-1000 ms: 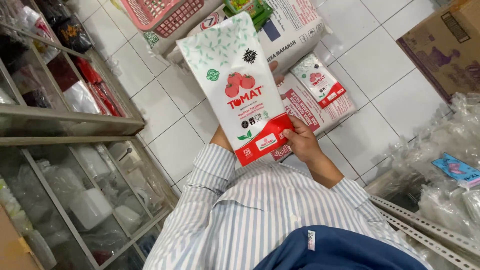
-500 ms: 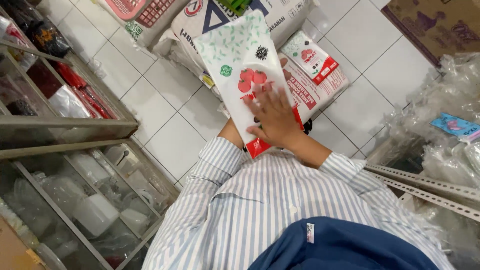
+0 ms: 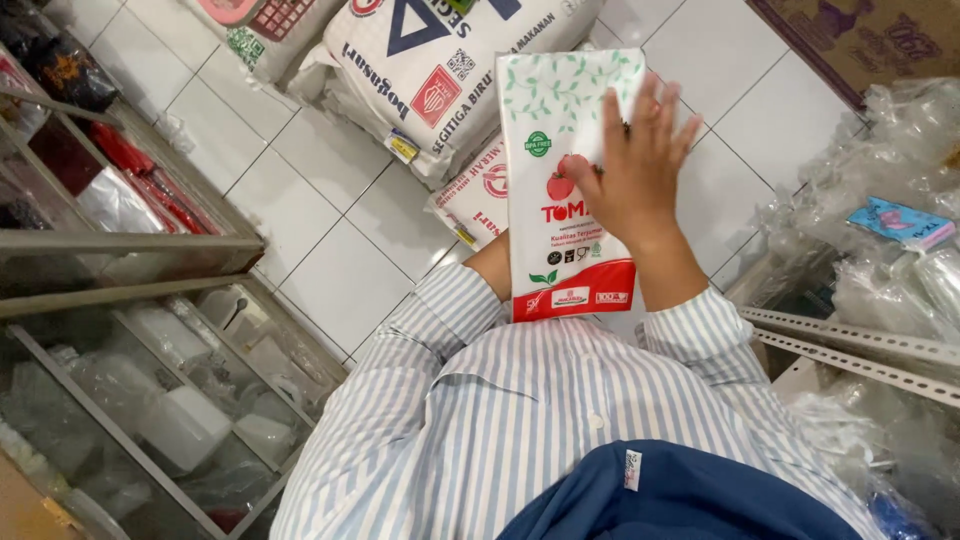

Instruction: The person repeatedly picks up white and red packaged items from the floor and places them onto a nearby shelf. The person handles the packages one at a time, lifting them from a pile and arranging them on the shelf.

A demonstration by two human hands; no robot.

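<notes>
A flat white pack (image 3: 560, 240) with green leaf print, a red tomato picture and a red bottom band is held up in front of my chest. My right hand (image 3: 632, 165) lies flat on its upper right face, fingers spread. My left forearm (image 3: 488, 268) runs under the pack's left edge; my left hand is hidden behind the pack and carries it from below. Both arms wear a blue-and-white striped shirt (image 3: 520, 400).
Large white sacks (image 3: 440, 70) lie on the white tiled floor (image 3: 320, 230) ahead. A glass display cabinet (image 3: 130, 330) with plastic goods stands at left. A metal rack (image 3: 850, 350) with clear plastic bags stands at right, and a cardboard box (image 3: 860, 40) sits top right.
My right hand has left the pack's red bottom edge and slid up its face, now spread flat near the top. The pack has tilted more upright.
</notes>
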